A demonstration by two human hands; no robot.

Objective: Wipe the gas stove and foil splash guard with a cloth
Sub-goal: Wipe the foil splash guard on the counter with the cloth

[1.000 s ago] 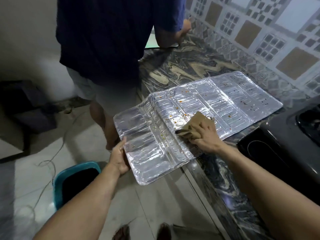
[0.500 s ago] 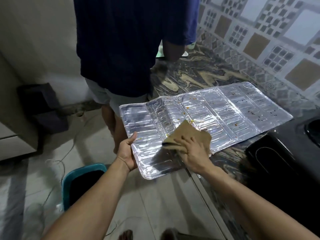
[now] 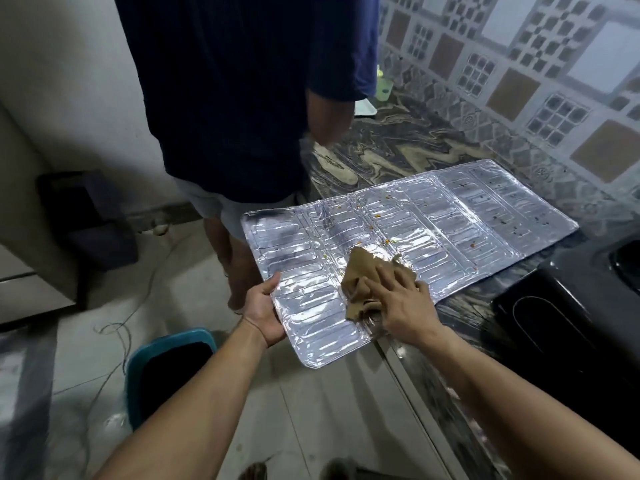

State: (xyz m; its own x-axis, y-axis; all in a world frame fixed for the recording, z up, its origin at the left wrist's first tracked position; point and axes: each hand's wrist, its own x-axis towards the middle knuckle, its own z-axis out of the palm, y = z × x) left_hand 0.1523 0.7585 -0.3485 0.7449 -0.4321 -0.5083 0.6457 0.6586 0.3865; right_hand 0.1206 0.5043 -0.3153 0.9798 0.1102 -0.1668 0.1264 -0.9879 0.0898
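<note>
Foil splash guard (image 3: 433, 220) lies flat on the marbled bench (image 3: 398, 147), near end overhanging the edge above the floor. Brown cloth (image 3: 363, 271) sits crumpled on it, right hand (image 3: 398, 303) pressing flat on top, fingers spread. Left hand (image 3: 265, 311) grips the overhanging foil edge, thumb on top. Black gas stove (image 3: 571, 323) just right. Teal bucket (image 3: 166, 368) on the floor below. Second person in a navy shirt (image 3: 242, 98) stands behind.

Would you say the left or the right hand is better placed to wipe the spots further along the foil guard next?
Right, probably. The right hand already presses the cloth onto the foil splash guard, nearest the orange spots. The left hand grips the guard's overhanging edge, steadying it.
</note>
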